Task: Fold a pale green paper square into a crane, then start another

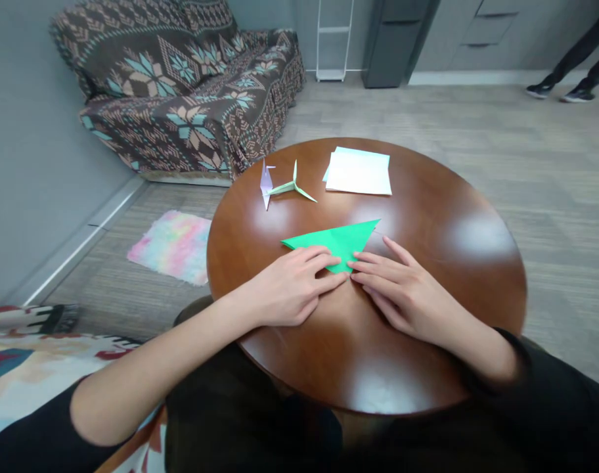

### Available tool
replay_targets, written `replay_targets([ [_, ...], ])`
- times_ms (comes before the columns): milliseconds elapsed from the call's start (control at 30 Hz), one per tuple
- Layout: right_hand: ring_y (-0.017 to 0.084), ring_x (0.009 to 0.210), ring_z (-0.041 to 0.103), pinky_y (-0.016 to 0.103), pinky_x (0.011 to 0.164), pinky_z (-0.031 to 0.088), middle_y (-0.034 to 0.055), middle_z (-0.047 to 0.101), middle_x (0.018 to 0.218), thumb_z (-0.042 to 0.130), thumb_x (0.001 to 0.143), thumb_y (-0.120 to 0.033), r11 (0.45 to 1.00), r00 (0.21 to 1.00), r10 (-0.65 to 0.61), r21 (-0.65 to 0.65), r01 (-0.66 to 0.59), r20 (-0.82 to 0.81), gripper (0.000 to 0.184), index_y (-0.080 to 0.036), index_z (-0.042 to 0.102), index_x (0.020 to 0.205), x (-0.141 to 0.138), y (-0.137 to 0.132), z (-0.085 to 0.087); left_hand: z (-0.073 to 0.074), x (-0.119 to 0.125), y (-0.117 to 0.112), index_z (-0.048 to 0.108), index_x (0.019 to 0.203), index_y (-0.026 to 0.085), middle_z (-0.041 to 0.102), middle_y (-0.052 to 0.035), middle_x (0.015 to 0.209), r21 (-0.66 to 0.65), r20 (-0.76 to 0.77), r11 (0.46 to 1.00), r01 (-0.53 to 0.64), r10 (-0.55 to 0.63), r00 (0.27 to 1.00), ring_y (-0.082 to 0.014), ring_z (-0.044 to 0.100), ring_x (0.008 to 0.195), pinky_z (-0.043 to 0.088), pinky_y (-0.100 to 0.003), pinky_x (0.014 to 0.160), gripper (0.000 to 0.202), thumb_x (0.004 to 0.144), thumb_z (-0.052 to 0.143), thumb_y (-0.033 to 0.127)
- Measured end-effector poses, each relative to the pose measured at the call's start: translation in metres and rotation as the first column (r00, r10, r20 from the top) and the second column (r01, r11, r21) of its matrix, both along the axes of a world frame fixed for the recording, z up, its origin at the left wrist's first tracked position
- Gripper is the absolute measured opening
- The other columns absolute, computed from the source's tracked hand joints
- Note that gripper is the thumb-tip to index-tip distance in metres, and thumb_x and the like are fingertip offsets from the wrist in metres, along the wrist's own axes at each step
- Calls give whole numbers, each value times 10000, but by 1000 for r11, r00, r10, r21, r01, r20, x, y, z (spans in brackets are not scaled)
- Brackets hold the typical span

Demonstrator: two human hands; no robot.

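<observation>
A green paper folded into a triangle (336,238) lies on the round brown wooden table (427,217). My left hand (292,289) rests flat on the table with its fingertips pressing the triangle's near corner. My right hand (402,289) lies opposite, fingers stretched out, its fingertips on the same corner. Both hands meet at that corner and hold nothing up off the table.
Two small folded paper cranes, one lilac (266,184) and one pale green (294,187), stand at the table's far side beside a stack of paper sheets (359,172). A patterned sofa (191,85), a pastel rug (174,244) and another person's legs (570,66) are beyond.
</observation>
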State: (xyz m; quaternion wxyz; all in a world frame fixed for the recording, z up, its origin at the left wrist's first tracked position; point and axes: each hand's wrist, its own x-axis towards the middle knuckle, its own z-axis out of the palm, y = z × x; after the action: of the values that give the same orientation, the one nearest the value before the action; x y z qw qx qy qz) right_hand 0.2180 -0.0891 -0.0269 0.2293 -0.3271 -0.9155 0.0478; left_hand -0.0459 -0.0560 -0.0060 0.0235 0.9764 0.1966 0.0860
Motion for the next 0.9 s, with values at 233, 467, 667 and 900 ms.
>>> replay_targets([
  [233, 274, 1196, 673, 577, 1193, 364, 112, 751, 1233, 515, 984, -163, 997, 1000, -1, 74, -1, 27, 266, -212, 749, 1102, -2, 1, 7, -5, -4, 2, 552, 1436, 162, 574, -135, 1463, -117, 50, 993, -1, 7, 999, -331, 454, 1384, 391, -527, 1164, 558, 885, 492, 103],
  [467, 293, 1298, 617, 581, 1216, 328, 128, 708, 1330, 505, 967, -129, 999, 999, -2, 32, 1, 37, 304, -199, 724, 1167, -2, 2, 4, -8, -6, 3, 538, 1465, 189, 561, -122, 1505, -155, 82, 988, 11, 1, 997, -337, 467, 1386, 401, -557, 1142, 606, 870, 493, 86],
  [667, 313, 1337, 592, 608, 1234, 279, 148, 679, 1377, 487, 980, -143, 1000, 996, -17, 1, 17, 85, 368, -155, 661, 1305, -1, 3, 2, -8, -8, 4, 608, 1404, 212, 572, -110, 1500, -157, 118, 987, 41, -22, 993, -335, 481, 1377, 416, -571, 1130, 545, 886, 489, 90],
  [900, 331, 1402, 530, 675, 1234, 219, 133, 630, 1445, 468, 1007, -178, 998, 995, -58, -6, 59, 78, 416, -183, 598, 1402, -5, 7, 3, 0, -9, -3, 675, 1337, 238, 649, -109, 1411, -233, 166, 965, 124, -86, 982, -304, 525, 1338, 447, -538, 1127, 553, 840, 525, 48],
])
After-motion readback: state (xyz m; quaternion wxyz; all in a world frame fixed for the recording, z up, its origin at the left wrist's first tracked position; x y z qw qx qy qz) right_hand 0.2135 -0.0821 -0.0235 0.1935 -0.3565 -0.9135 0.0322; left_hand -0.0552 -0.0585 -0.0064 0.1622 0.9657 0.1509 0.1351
